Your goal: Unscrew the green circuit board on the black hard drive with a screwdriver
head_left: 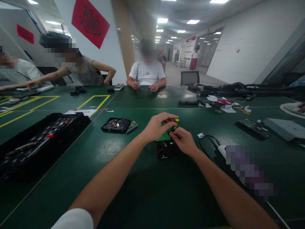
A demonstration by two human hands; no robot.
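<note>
A hard drive (166, 150) lies on the green table in front of me, its black casing toward me and a green circuit board (163, 136) showing at its far side. Over it stands a small screwdriver (176, 123) with a yellow and black handle, roughly upright. My left hand (159, 126) reaches in from the left, its thumb and fingers closed around that handle. Low beside the screwdriver, my right hand (184, 140) has its thumb and fingertips pinched together at the drive's far right edge. What the pinch holds is too small to tell, and the screwdriver's tip is hidden.
An opened hard drive (116, 125) and a loose circuit board (132, 126) lie to the left. A black bin (43, 136) of parts stands farther left. At right are a power strip (245, 168), another drive (254, 128) and a grey box (286, 128). A person (147, 71) sits opposite.
</note>
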